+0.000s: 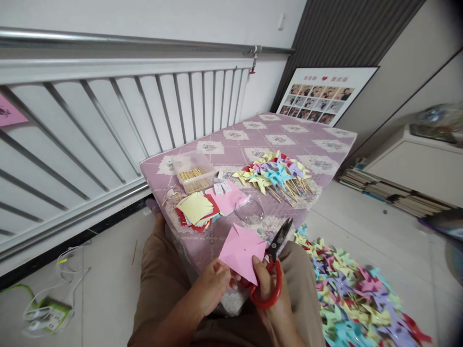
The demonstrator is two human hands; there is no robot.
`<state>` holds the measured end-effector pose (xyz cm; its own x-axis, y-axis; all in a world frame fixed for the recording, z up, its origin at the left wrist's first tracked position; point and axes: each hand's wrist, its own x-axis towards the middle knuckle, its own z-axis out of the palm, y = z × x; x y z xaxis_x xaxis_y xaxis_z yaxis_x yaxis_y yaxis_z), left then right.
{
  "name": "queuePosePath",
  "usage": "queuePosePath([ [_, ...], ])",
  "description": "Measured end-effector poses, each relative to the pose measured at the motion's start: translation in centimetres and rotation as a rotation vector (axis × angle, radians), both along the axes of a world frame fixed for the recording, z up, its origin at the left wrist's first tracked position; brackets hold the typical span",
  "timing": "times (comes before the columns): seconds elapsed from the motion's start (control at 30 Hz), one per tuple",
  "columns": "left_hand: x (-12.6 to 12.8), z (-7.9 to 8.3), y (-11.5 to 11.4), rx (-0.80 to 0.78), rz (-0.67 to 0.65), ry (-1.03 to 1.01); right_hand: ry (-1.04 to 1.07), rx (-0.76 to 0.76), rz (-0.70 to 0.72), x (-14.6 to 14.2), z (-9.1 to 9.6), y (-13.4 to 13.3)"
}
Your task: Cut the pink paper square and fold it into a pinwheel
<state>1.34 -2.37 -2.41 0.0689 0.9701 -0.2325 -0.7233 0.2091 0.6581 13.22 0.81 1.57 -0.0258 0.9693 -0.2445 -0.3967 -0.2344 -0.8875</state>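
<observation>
Above my lap is a pink paper square (238, 253) with cuts running in from its corners and a small dark mark near its middle. My left hand (213, 286) pinches it at the lower left edge, with some fingertips hidden beneath. With the thumb on top, my right hand (269, 289) grips the square's right side. That same hand also carries red-handled scissors (277, 270), their dark blades pointing up and to the right. Just beyond lies a stack of yellow and red paper squares (197, 209), beside pink sheets (227, 198) on the table.
The tablecloth (235, 135) is pink and patterned. On it stand a transparent box (195, 173) of wooden sticks and a heap of finished pinwheels (277, 173). More pinwheels (354, 299) cover the floor at right. A power strip (50, 313) with cables lies at left, near the radiator (152, 106).
</observation>
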Motion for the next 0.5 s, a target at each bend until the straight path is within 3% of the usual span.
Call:
queuePosePath([
  [0.1, 1.4, 0.6, 0.3, -0.032, 0.079, 0.089, -0.045, 0.041, -0.015, 0.0, -0.9, -0.2],
  [0.23, 2.1, 2.1, 1.1, -0.033, 0.148, -0.014, -0.139, 0.087, 0.029, 0.3, -1.4, -0.2],
  [0.37, 1.2, 3.0, 2.1, -0.073, 0.193, -0.094, -0.215, 0.124, 0.059, 1.1, -1.5, -0.3],
  [0.5, -0.6, 2.9, 2.8, -0.131, 0.291, -0.082, -0.057, 0.163, 0.229, 2.4, -2.8, -0.8],
])
